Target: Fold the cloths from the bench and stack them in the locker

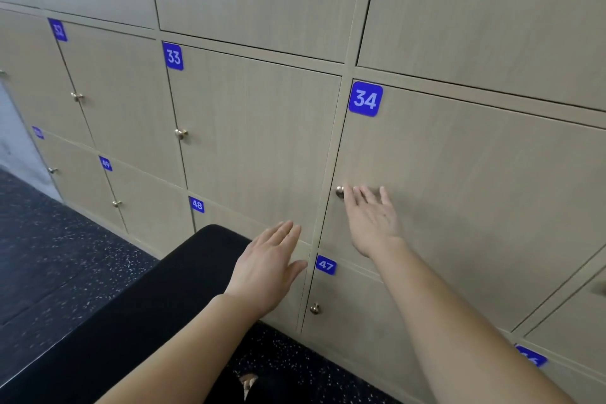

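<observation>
The right hand (370, 223), fingers straight and holding nothing, is hovering nearer the brass knob (340, 192) of closed locker 34 (459, 207), which is sitting between ten and eleven o'clock from it, while the left hand (269, 269) is hanging relaxed above the bench (157, 289), no cloths showing.

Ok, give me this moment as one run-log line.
locker 34 door: shut | right hand: open, fingertips beside knob | left hand: open, empty | bench: no cloths in view
</observation>
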